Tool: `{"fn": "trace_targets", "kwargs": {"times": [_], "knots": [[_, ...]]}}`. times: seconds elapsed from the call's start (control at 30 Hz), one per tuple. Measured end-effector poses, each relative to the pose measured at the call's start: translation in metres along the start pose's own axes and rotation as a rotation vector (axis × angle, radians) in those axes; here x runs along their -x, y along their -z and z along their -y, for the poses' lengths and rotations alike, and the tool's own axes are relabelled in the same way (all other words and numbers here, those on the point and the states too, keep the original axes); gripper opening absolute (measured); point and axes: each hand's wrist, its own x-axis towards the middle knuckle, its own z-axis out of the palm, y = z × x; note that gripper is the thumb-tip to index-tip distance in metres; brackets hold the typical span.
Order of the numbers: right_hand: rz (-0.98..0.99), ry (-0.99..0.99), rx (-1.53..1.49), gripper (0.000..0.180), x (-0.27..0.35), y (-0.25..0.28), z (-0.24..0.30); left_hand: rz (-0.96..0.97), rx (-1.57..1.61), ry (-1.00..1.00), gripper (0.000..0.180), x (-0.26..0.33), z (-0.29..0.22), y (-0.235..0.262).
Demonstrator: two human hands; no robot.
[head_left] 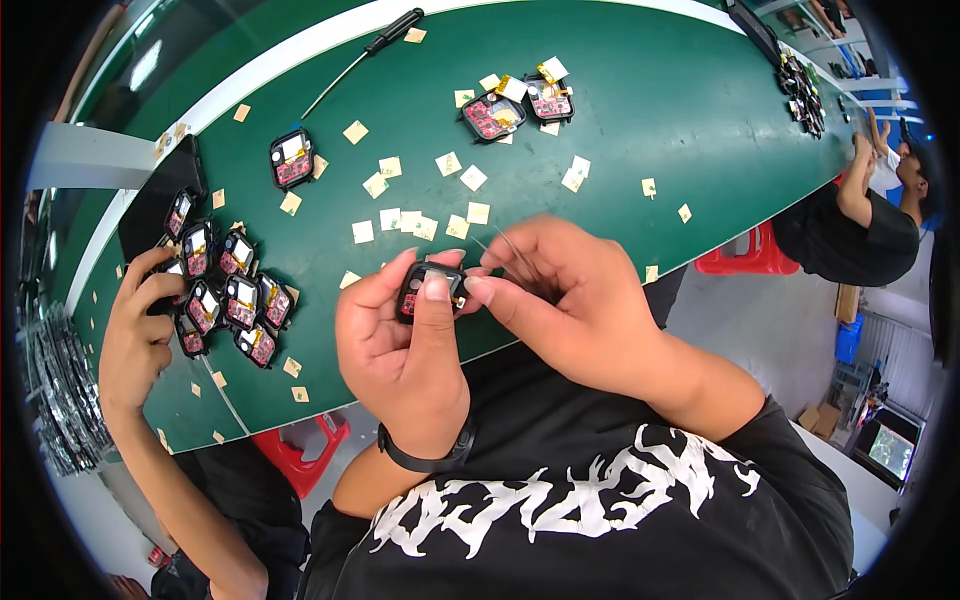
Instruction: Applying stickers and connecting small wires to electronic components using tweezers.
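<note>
A small black device casing [432, 290] with a circuit board inside is pinched in my left hand [405, 340], the thumb lying across its open face. My right hand [570, 295] holds thin metal tweezers [517, 258], their tips pointing up and away from the casing. The right thumb and fingertips meet the casing's right edge, where a small pale part shows. What lies under my left thumb is hidden. Just beyond my hands, several small cream paper squares [457, 226] are scattered on the green table [620, 130].
Open casings with red boards sit ahead: one [292, 159] at left, two [494, 116] farther off. A screwdriver [365, 60] lies at the far edge. On the left, a co-worker's hand [140, 330] touches a pile of casings [240, 300]. Another person [850, 230] sits at right beside a red stool [745, 255].
</note>
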Motion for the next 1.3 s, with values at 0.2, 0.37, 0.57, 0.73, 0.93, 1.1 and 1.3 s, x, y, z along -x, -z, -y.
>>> {"fn": "trace_targets", "kwargs": {"times": [0.2,0.37,0.57,0.73,0.93,1.1,1.3], "knots": [[0.142,-0.200,-0.094,0.014,-0.008,0.000,0.003,0.016,-0.056,-0.006,0.024,0.000,0.001,0.005],[0.059,-0.224,-0.113,0.018,-0.014,0.004,0.000,0.177,-0.071,0.070,0.037,-0.007,-0.004,0.005],[0.092,-0.287,-0.098,0.017,-0.015,0.006,0.007,0.263,-0.127,0.115,0.041,-0.006,-0.011,0.008],[0.071,-0.161,0.011,0.017,-0.007,0.011,0.007,0.259,-0.160,0.265,0.039,-0.004,-0.017,0.008],[0.089,-0.170,-0.072,0.017,-0.006,0.016,-0.001,0.314,-0.203,0.314,0.039,-0.008,-0.019,0.008],[0.110,-0.217,-0.127,0.016,-0.007,0.021,-0.002,0.369,-0.025,0.345,0.045,-0.011,-0.019,0.017],[0.039,-0.130,-0.103,0.012,-0.003,0.026,-0.003,0.405,-0.108,0.279,0.049,-0.011,-0.018,0.014]]}}
